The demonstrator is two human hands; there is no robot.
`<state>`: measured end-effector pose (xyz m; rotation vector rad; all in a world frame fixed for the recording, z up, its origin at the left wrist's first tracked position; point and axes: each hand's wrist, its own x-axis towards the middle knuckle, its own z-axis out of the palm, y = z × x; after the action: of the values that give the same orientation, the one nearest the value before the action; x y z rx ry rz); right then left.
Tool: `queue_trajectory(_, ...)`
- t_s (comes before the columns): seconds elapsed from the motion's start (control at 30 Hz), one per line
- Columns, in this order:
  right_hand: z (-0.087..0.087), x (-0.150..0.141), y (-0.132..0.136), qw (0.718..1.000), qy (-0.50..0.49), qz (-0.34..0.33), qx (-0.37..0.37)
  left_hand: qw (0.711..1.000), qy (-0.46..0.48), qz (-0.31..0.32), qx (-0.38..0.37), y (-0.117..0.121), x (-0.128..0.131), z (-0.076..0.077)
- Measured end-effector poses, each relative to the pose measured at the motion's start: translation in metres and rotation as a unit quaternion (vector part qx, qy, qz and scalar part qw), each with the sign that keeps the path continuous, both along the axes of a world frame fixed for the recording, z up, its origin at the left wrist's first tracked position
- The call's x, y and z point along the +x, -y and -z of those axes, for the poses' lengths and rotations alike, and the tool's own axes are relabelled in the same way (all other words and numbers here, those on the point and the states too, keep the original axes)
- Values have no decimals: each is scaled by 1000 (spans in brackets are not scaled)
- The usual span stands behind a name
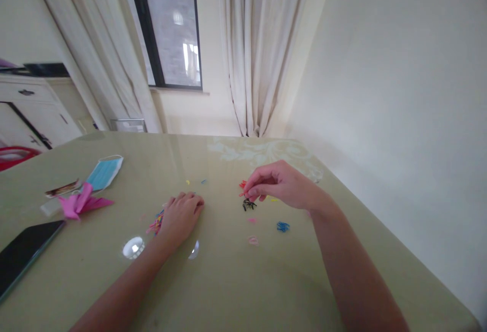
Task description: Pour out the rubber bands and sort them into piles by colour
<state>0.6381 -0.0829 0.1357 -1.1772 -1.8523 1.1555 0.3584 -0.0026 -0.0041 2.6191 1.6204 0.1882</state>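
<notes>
My right hand [279, 185] hovers over the sorted piles, its thumb and forefinger pinched on a small red piece [241, 195]. Just beyond the fingertips is a red pile [242, 184], and below them a black pile [249, 204]. My left hand [182, 215] lies palm down on the table, fingers loosely bent, beside a mixed pile of coloured pieces [155, 224] that it partly covers. Nearer me are a blue pile [283, 227] and pale pink loops [253, 240]. The pieces look like tiny bands or clips; their exact kind is too small to tell.
On the left of the glossy table [228, 291] lie a black phone [28, 251], a pink folded-paper bird [83, 202] and a blue face mask [104, 172]. Single yellow [187, 182] and blue [204, 181] pieces lie beyond my left hand. A wall [399, 93] borders the right.
</notes>
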Motion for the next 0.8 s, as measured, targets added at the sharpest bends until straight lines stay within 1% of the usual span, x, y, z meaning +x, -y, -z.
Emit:
queue_trajectory(0.1, -6, 2, 4, 1000, 15, 17, 10, 1000, -1, -2, 9, 3, 1, -1)
queue_trajectory(0.23, -13, 3, 9, 999, 20, 23, 12, 1000, 4, 2, 22, 5, 2, 0)
queue_trajectory(0.43, -16, 6, 11, 998, 14, 38, 44, 998, 30, -7, 57, 3, 3, 3)
queue_trajectory(0.6, -16, 11, 8, 996, 27, 44, 74, 995, 78, -7, 69, 0, 1, 4)
queue_trajectory(0.67, -8, 16, -2, 994, 50, 50, 81, 991, 116, -4, 72, -3, 0, 5)
queue_trajectory(0.7, -1, 17, -9, 992, 73, 58, 85, 987, 140, -3, 74, -4, -1, 6)
queue_trajectory(0.77, 19, 19, -28, 981, 140, 91, 95, 978, 198, 0, 69, -6, -1, 7)
queue_trajectory(0.8, 32, 19, -38, 971, 188, 112, 99, 972, 229, 1, 57, -7, -1, 7)
